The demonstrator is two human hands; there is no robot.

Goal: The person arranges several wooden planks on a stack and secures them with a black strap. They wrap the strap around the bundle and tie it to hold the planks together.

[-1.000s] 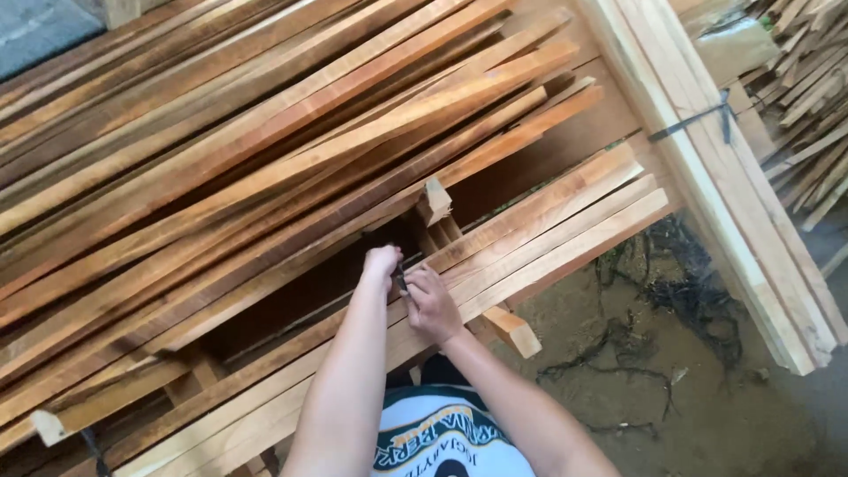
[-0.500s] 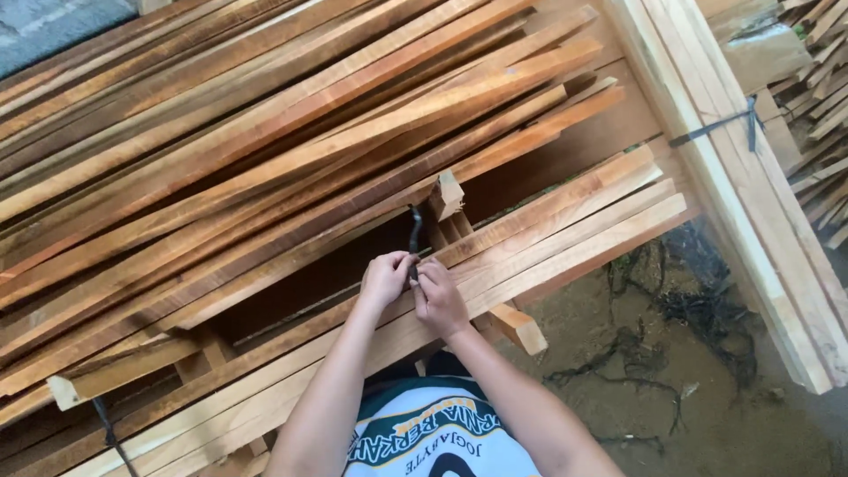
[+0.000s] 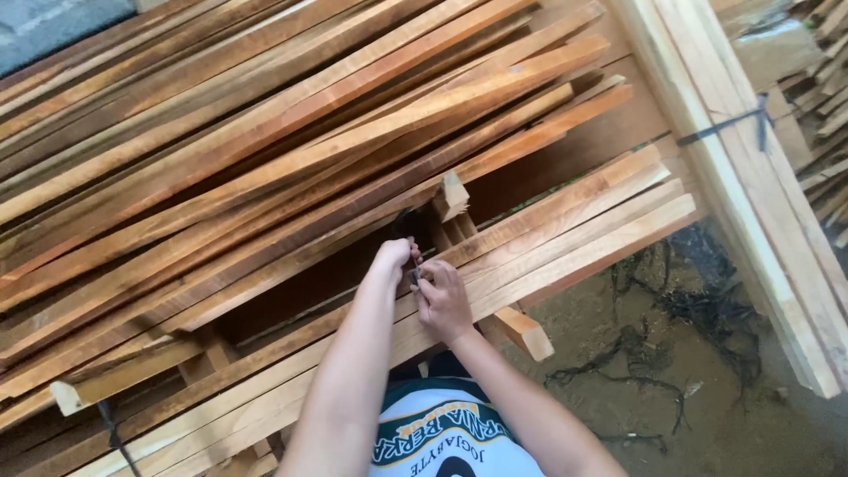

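My left hand (image 3: 392,261) and my right hand (image 3: 442,299) meet at the near edge of a big stack of long reddish wood slats (image 3: 291,150). Both pinch a small dark thing (image 3: 415,269) between them; it is too small to identify. The hands hover over pale planks (image 3: 574,230) that lie across the front of the stack. A short upright wood block (image 3: 453,196) sticks up just beyond my fingers. My forearms reach up from the bottom of the view.
A pale strapped beam (image 3: 751,203) runs diagonally on the right with a dark band around it. Dirt ground (image 3: 707,389) with tangled black strands lies at lower right. More slats are piled at top right (image 3: 817,62). A stub of wood (image 3: 523,331) juts out below the planks.
The view has shifted slightly. My two hands have stayed together on the small dark thing, moving a little left along the planks' edge.
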